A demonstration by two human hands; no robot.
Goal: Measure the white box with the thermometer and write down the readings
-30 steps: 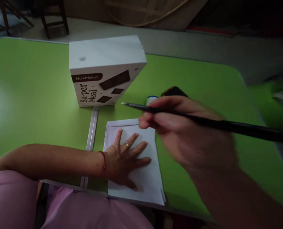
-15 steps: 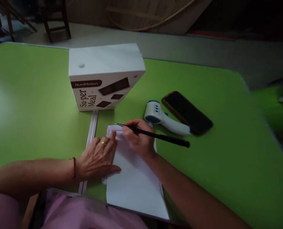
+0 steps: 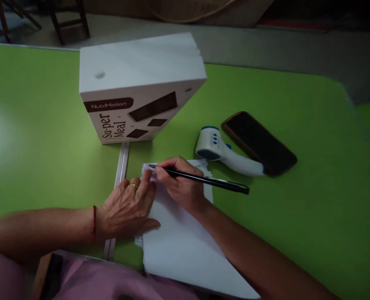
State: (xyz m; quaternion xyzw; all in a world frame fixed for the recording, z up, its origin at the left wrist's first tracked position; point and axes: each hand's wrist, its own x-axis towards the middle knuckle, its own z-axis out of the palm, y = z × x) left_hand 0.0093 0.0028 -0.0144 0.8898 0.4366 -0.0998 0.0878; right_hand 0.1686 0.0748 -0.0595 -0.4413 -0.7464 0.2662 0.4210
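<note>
A white sheet of paper (image 3: 178,250) lies on the green table, reaching over its near edge. My left hand (image 3: 131,208), with a gold ring and a red string bracelet, presses on the paper's left side. Its thumb is stretched out and its index fingertip rests near the upper left corner. Between the fingers of my right hand (image 3: 185,183) is a black pen (image 3: 216,181), its tip at that same corner, close to my left index finger. Ragged paper edges show under my left palm and behind my right knuckles. Any writing at the tip is too small to read.
A tall white Su-per Meal box (image 3: 135,108) stands upright beyond my hands. To the right lie a white and blue handheld thermometer (image 3: 228,154) and a dark phone (image 3: 259,141), close together. A metal strip (image 3: 121,162) crosses the green table (image 3: 47,146). Wooden chair legs (image 3: 69,23) stand behind.
My view has shifted, so the box, thermometer and phone look larger. The paper's top edge, curled before, looks flatter, and its upper right part now shows. The pen tip has moved slightly left.
</note>
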